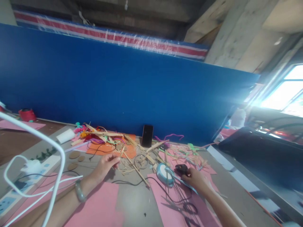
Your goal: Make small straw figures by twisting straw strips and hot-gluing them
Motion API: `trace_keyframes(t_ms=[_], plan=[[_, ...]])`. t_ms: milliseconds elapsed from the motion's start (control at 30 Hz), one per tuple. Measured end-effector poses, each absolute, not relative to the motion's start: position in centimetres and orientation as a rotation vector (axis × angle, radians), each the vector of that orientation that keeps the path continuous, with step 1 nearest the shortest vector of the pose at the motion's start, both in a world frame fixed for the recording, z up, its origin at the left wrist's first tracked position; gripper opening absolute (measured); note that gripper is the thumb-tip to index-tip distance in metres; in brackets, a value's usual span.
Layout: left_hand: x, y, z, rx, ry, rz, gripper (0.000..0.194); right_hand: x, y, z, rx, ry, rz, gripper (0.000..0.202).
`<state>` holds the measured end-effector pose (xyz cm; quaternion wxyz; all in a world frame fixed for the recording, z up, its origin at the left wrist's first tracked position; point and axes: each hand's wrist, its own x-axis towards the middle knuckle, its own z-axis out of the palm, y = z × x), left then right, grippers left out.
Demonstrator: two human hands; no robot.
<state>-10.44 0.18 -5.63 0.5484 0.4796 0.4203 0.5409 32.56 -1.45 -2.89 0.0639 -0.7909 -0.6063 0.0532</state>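
My left hand (107,165), with a bracelet on its wrist, is closed in a pinch over the middle of the table. A short thin wooden strip (122,152) rises from its fingertips. A longer wooden stick (137,171) lies just to the right of that hand. My right hand (195,179) is closed around a small black object (181,168), perhaps a tool; its exact kind is unclear. Left of it sits a round light-blue and white item (165,174). Black-handled scissors (189,208) lie on pink paper (156,189) below my right hand.
A phone (147,136) leans upright against a blue partition (132,85). Wood scraps and coloured pipe cleaners (99,137) cover orange paper (94,149). A white power strip (30,183) and a white cable (61,157) are at left. A black cord (132,183) crosses the table.
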Motion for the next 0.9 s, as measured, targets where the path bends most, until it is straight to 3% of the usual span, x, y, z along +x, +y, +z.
trace_keyframes(t_ms=[167, 267, 533, 667, 767, 900], plan=[[-10.5, 0.2, -5.4, 1.127, 0.973, 1.297, 0.025, 33.7, -2.6, -1.5, -2.317, -1.894, 0.233, 0.021], [-10.3, 0.0, -5.0, 1.116, 0.977, 1.296, 0.027, 34.1, -4.1, -1.1, -2.291, -2.042, 0.188, 0.006], [-10.2, -0.3, -4.9, 1.120, 0.973, 1.268, 0.027, 33.7, -5.0, -0.4, -2.471, -2.113, -0.156, 0.021], [-10.3, -0.2, -5.2, 1.114, 0.971, 1.249, 0.027, 33.3, -2.9, -0.1, -2.237, -2.075, -0.131, 0.018], [-10.4, -0.1, -5.3, 1.133, 0.967, 1.266, 0.025, 32.6, -2.1, 0.0, -2.014, -2.160, -0.127, 0.035], [-10.4, 0.0, -5.3, 1.154, 0.971, 1.277, 0.025, 31.4, -3.0, 0.6, -2.423, -1.994, -0.372, 0.022]])
